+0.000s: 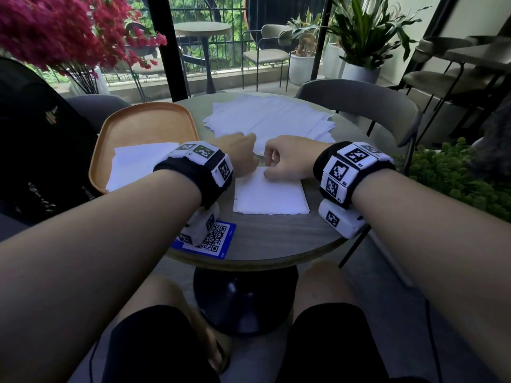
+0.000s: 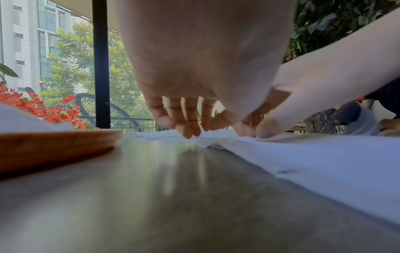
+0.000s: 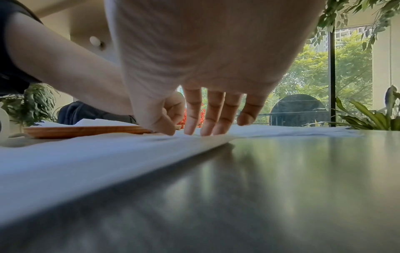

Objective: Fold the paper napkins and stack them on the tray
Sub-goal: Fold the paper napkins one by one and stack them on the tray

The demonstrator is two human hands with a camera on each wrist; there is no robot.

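Observation:
A folded white napkin [image 1: 271, 194] lies on the round grey table [image 1: 276, 239], right in front of me. Both hands meet at its far edge. My left hand [image 1: 242, 154] points its fingers [image 2: 186, 126] down, their tips touching the paper [image 2: 324, 162]. My right hand [image 1: 279, 161] has thumb and curled forefinger pinching the napkin edge [image 3: 86, 157], while its other fingers [image 3: 212, 123] press on the sheet. The wooden tray [image 1: 143, 120] at the left holds folded napkins [image 1: 135, 164]. A loose pile of unfolded napkins [image 1: 271, 120] lies behind the hands.
A blue QR card [image 1: 213, 239] is stuck at the table's near edge under my left wrist. A black backpack [image 1: 36, 150] stands left of the tray. A grey chair [image 1: 359, 98] is behind the table, and red flowers [image 1: 55, 29] at the back left.

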